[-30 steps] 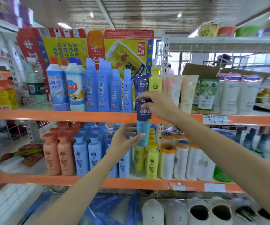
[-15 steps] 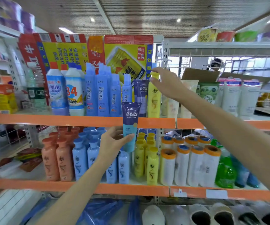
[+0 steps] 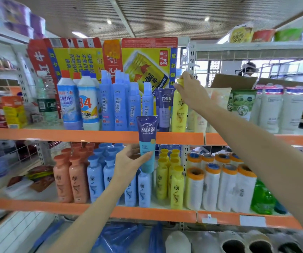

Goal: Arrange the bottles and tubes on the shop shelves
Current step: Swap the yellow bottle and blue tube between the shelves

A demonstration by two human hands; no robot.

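My left hand (image 3: 128, 162) holds a navy-and-teal tube (image 3: 147, 141) upright by its lower end, in front of the upper orange shelf (image 3: 74, 135). My right hand (image 3: 192, 90) grips the cap of a yellow bottle (image 3: 179, 114) that stands on that shelf. Just left of the yellow bottle stands a matching purple tube (image 3: 164, 110). Pale tubes (image 3: 218, 99) stand behind my right forearm, partly hidden by it.
Tall blue bottles (image 3: 119, 106) and white cleaner bottles (image 3: 87, 105) fill the upper shelf's left part. The lower shelf (image 3: 147, 214) carries orange, blue and yellow bottles and white rolls (image 3: 220, 187). White tubes (image 3: 282, 106) stand at upper right. A person's head shows far behind.
My right hand let go of the tube, rose to the upper shelf and took hold of the yellow bottle's cap. The left hand now holds the tube alone, slightly left.
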